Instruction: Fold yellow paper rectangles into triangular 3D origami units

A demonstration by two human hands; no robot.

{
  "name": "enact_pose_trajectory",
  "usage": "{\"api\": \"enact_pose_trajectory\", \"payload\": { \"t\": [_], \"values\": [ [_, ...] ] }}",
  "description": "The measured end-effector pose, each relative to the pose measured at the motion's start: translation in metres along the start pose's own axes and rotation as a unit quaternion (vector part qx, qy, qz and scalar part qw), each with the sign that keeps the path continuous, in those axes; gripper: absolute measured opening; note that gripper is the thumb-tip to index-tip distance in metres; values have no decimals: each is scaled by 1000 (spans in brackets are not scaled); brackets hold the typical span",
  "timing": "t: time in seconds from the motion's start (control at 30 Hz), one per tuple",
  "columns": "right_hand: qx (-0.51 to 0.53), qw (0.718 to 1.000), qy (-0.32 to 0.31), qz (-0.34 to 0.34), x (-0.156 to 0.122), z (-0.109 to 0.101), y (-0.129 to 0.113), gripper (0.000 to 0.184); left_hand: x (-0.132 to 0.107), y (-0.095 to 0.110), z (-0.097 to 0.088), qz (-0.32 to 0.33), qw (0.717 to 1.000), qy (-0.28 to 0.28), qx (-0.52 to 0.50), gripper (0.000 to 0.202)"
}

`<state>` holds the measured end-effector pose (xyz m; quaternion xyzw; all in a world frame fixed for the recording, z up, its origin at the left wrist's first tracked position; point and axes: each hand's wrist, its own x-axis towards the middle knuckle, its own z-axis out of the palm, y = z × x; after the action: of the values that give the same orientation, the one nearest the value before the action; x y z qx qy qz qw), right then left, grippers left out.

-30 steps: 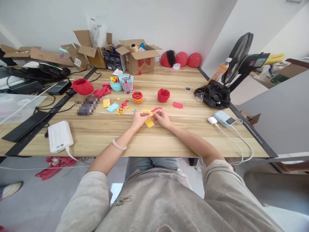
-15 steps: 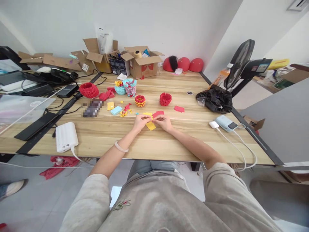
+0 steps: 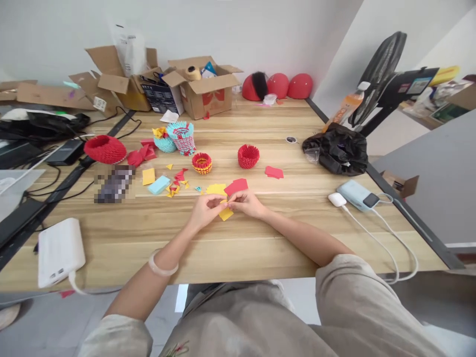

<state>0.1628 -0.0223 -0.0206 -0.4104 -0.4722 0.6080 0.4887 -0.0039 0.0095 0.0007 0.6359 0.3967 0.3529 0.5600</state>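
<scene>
My left hand (image 3: 204, 212) and my right hand (image 3: 248, 203) meet over the table, thumbs and fingertips pinched together. Between them is a small piece of yellow paper, mostly covered by the fingers. Just below the fingertips shows a yellow paper slip (image 3: 225, 214); whether it is held or lies on the wood I cannot tell. Behind the hands lie a fan of yellow slips (image 3: 215, 189) and a stack of red paper slips (image 3: 236, 186). Farther back stand a red folded-paper bowl (image 3: 248, 157) and a red-and-yellow one (image 3: 202, 163).
Left of the hands are folded paper scraps (image 3: 173, 190), a light blue paper pad (image 3: 159, 185) and a white power bank (image 3: 62, 253). More red slips (image 3: 274, 172) lie to the right. A black bag (image 3: 336, 151) and a blue power bank (image 3: 357, 195) sit near the right edge.
The whole view has shifted and come closer to the table. My hands stay pinched together near the same slips, with the fingertips slightly rearranged.
</scene>
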Motion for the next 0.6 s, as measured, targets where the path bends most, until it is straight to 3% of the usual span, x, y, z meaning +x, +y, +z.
{"api": "enact_pose_trajectory", "payload": {
  "t": [0.27, 0.43, 0.6],
  "values": [
    [52, 998, -7, 24, -4, -4, -3, 30, -5, 6, -2, 45, 997, -25, 62, 14],
    [62, 997, -21, 28, -9, -5, -8, 32, -8, 9, 1, 15, 997, -47, 60, 10],
    [55, 998, 4, 15, -12, -5, -5, 30, -6, 9, 0, -15, 997, -68, 29, 14]
  ]
}}
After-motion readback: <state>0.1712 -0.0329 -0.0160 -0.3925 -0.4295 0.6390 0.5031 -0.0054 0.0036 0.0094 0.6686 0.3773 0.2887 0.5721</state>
